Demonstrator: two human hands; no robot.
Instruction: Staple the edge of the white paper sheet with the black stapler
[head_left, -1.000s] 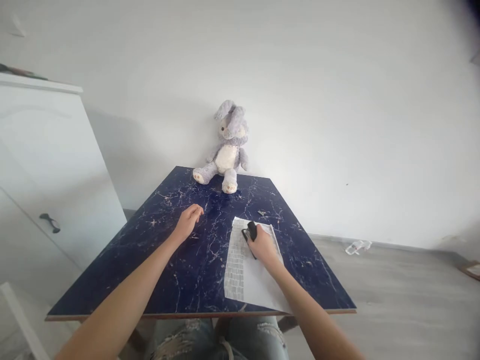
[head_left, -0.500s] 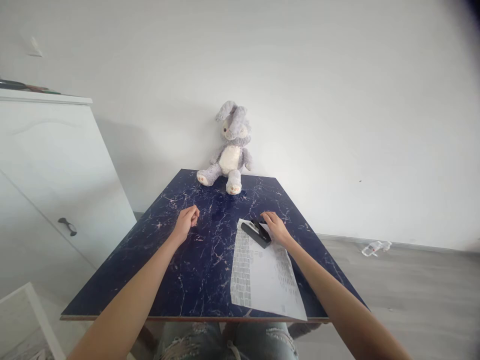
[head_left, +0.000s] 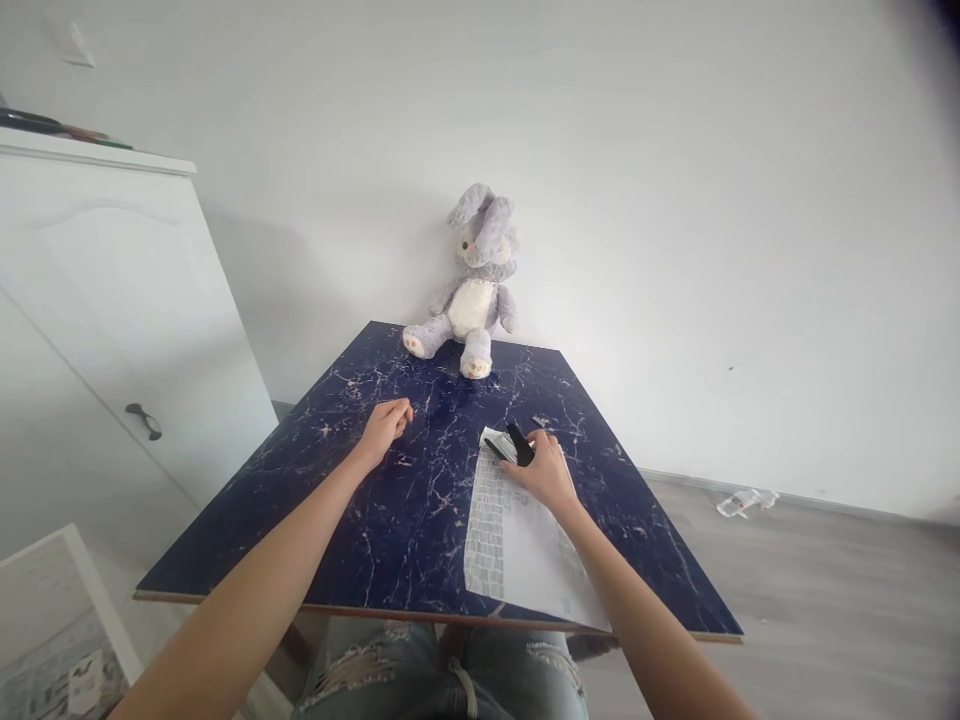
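Observation:
A black stapler [head_left: 519, 445] sits on the upper end of a printed paper sheet [head_left: 526, 545], its top arm lifted away from the base. My right hand [head_left: 546, 468] is closed around its near end, thumb on the left side and fingers on the right, hiding part of it. Just beyond those fingers lies a small pale piece [head_left: 539, 422], too small to name. On the left, my left hand [head_left: 385, 428] rests on the table in a loose fist, apart from the sheet, with nothing seen in it.
A grey plush rabbit [head_left: 472, 300] sits at the far end of the dark blue marbled table [head_left: 420, 540], against the wall. To the left stands a white cabinet [head_left: 142, 300]. A clear plastic item [head_left: 746, 502] lies on the floor at right.
My right hand has moved from beside the stapler to close around it, and the stapler's top arm now stands higher. The left fist looks the same; the view has shifted slightly.

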